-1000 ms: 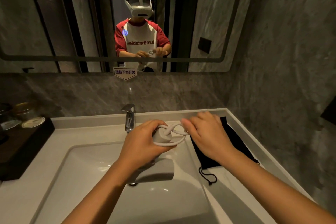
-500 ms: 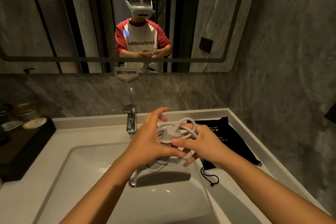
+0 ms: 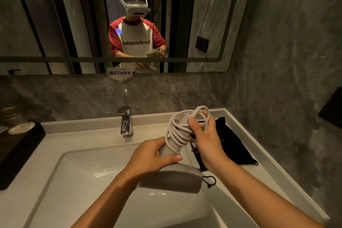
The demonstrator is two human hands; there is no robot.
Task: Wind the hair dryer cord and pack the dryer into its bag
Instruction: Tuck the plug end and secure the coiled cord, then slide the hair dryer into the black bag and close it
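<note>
I hold a grey hair dryer [image 3: 174,179] over the sink, barrel low and handle pointing up. My left hand [image 3: 148,157] grips the lower handle. The pale cord [image 3: 177,133] is wound in several loops around the handle. My right hand [image 3: 205,140] clasps the upper loops against the handle, and the plug's prongs show under its palm. The black drawstring bag [image 3: 233,146] lies flat on the counter to the right, partly behind my right hand, with its drawstring [image 3: 209,181] trailing toward the basin.
A white sink basin [image 3: 88,181] lies below my hands, with a chrome faucet [image 3: 125,122] at its back. A dark tray [image 3: 16,152] holding small jars sits on the left counter. A mirror and a grey marble wall close off the back and right.
The dryer's handle has swung upright and to the right. More cord loops lie around it, and my right hand now clamps them where it was guiding a loose loop.
</note>
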